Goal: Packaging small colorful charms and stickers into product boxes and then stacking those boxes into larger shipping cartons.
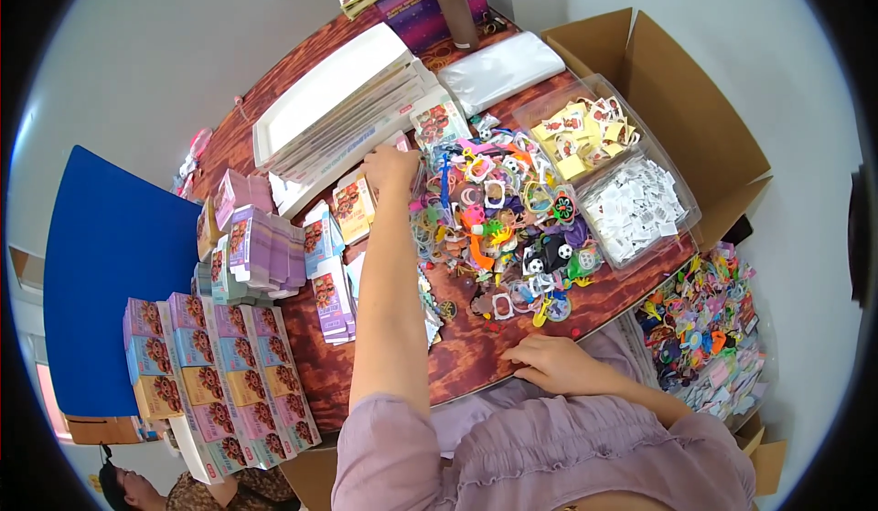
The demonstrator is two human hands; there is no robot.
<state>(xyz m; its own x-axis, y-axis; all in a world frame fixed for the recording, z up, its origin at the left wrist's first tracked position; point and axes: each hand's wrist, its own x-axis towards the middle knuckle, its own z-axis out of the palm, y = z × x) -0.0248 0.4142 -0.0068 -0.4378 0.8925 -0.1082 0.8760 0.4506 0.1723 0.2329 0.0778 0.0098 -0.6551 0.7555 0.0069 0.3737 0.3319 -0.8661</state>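
Observation:
My left hand [391, 169] reaches forward to a small pink printed box [400, 142] beside the long white trays. Its fingers point away and are mostly hidden, so its grip does not show. Right of it spreads a heap of small colourful plastic trinkets [494, 209]. Beneath my left wrist lie yellow printed boxes [351, 207]; blue boxes [322, 237] and purple boxes [331, 303] sit nearer to me. My right hand [551, 365] rests at the near table edge, fingers loosely extended and holding nothing visible.
Stacked white trays [334, 100] stand at the back left. Filled display boxes [219, 374] and purple box stacks [265, 250] are left. Clear bins hold yellow cards [572, 165] and white slips [631, 211]. An open carton [695, 100] and a trinket bag [704, 319] flank the right; another person [238, 493] is lower left.

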